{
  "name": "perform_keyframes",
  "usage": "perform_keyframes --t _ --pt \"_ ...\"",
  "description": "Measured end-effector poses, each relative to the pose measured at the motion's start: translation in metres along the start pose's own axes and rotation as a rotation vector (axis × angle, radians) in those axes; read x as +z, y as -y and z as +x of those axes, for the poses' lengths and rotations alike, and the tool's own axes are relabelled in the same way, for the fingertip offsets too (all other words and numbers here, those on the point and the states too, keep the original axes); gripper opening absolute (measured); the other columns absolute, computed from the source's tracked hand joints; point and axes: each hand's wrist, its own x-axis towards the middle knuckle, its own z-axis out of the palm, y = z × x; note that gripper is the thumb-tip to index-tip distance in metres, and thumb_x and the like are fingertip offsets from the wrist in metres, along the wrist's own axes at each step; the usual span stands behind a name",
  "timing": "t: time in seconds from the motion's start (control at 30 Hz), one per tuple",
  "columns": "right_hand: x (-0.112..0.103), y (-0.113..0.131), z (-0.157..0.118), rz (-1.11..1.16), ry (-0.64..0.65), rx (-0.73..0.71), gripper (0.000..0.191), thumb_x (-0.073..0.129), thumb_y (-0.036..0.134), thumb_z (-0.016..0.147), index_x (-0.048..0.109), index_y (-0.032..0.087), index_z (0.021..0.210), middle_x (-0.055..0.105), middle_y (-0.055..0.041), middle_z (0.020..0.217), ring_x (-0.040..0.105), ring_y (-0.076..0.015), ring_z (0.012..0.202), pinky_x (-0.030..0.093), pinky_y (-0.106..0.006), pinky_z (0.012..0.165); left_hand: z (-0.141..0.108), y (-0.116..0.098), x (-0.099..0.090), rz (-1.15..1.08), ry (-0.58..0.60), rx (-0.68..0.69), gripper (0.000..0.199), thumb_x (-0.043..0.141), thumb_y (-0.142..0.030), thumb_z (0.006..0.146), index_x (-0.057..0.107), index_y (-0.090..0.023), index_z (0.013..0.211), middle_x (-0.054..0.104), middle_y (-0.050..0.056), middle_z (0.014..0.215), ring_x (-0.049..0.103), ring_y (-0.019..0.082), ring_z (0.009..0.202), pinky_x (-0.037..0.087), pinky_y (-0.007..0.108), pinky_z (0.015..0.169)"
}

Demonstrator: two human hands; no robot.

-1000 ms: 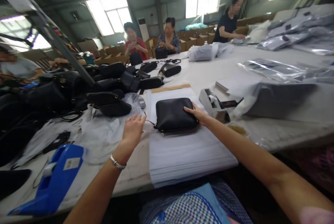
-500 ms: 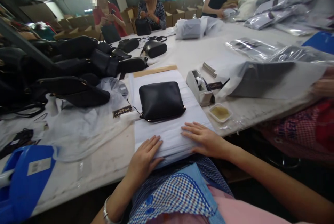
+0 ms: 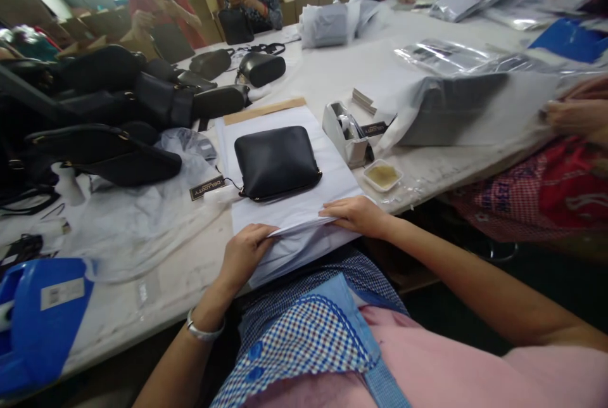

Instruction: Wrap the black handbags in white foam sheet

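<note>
Dispenser (image 3: 42, 325) is sitting along the bench's (image 3: 116, 322) front edge. A tag (image 3: 208, 188) is lying farther right. The left hand (image 3: 244, 253) is pinching paper (image 3: 289, 210) near that edge; the bag (image 3: 278, 161) is resting farther back on the paper; the right hand (image 3: 358, 215), apart from the left, is pinching the paper too.

My apron (image 3: 294, 341): blue-white check | two blue buttons (image 3: 255, 373) on apron | pink top (image 3: 441, 370) right of apron | silver bracelet (image 3: 203, 331) left of apron
</note>
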Motion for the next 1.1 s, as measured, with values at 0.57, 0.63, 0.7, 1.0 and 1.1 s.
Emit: perform_keyframes --t 0.57,0.63,0.7,1.0,1.1 --pt "0.023 0.021 -0.056 -0.228 -0.149 -0.294 0.035 0.048 0.021 0.096 0.06 0.021 0.129 0.065 -0.007 0.129 0.057 -0.0215 0.124 0.046 -0.04 0.107 -0.054 -0.032 0.017 0.192 -0.184 0.249 0.028 0.042 -0.024 0.099 0.065 -0.022 0.114 0.073 0.004 0.106 0.067 0.018 0.088 0.057 0.03 0.076" --pt "0.026 0.023 -0.066 -0.253 -0.112 -0.304 0.039 0.055 0.031 0.094 0.059 0.02 0.13 0.06 -0.01 0.135 0.051 -0.0259 0.13 0.043 -0.046 0.11 -0.062 -0.033 0.024 0.187 -0.183 0.278 0.027 0.042 -0.027 0.099 0.066 -0.022 0.11 0.073 0.004 0.108 0.068 0.018 0.088 0.059 0.031 0.076" --pt "0.026 0.024 -0.073 -0.229 -0.061 -0.302 0.042 0.061 0.041 0.09 0.062 0.021 0.126 0.059 -0.0098 0.136 0.049 -0.0285 0.132 0.04 -0.049 0.112 -0.066 -0.032 0.024 0.133 -0.133 0.284 0.023 0.048 -0.032 0.097 0.067 -0.024 0.106 0.073 0.003 0.11 0.069 0.017 0.09 0.059 0.028 0.078" --pt "0.008 0.002 0.006 0.098 -0.51 0.215 0.051 0.054 0.04 0.093 0.047 0.028 0.142 0.056 -0.0093 0.14 0.057 -0.0263 0.124 0.051 -0.043 0.103 0.015 0.008 -0.02 0.232 -0.38 -0.06 0.054 0.054 -0.041 0.093 0.042 -0.026 0.144 0.048 0.011 0.148 0.045 0.027 0.136 0.039 0.049 0.111" --pt "0.006 -0.003 0.04 0.209 -0.432 0.301 0.068 0.056 0.046 0.09 0.032 0.027 0.15 0.049 -0.0113 0.145 0.056 -0.0269 0.125 0.052 -0.045 0.101 0.04 0.028 -0.022 0.246 -0.212 -0.115 0.083 0.063 -0.051 0.085 0.022 -0.027 0.153 0.043 0.015 0.151 0.042 0.033 0.137 0.031 0.061 0.111"
